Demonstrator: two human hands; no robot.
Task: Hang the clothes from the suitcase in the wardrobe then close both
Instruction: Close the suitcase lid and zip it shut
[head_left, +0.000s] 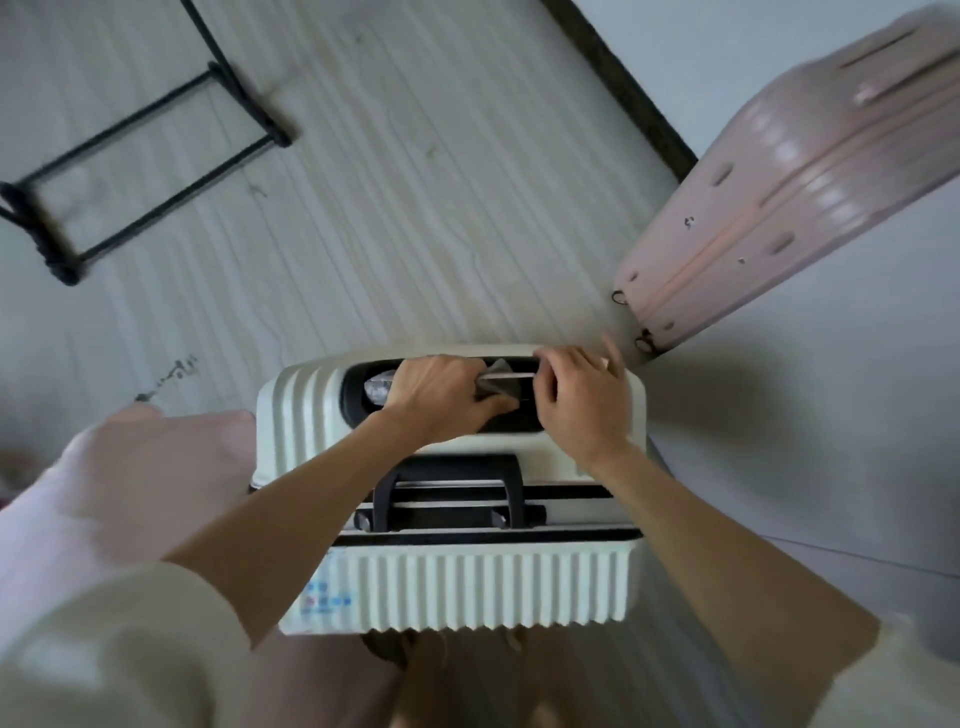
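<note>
A cream hard-shell suitcase (452, 587), its moulded plastic ribbed and faintly satin, stands upright on a floor (405, 171) of pale wood-look boards with a matt, streaky grain. Its carry handle (452, 493) and the recessed well at 12 o'clock are matt black plastic; a thin bright bar (511, 375) across the well looks like metal. At 2 o'clock a pink suitcase (810, 171) shows smooth, glossier ribbed plastic catching highlights, with small metal rings at its lower end. At 10 o'clock a black frame (150, 171) of thin rods lies dull and matt. Loose cream cloth sleeves look soft and matt.
</note>
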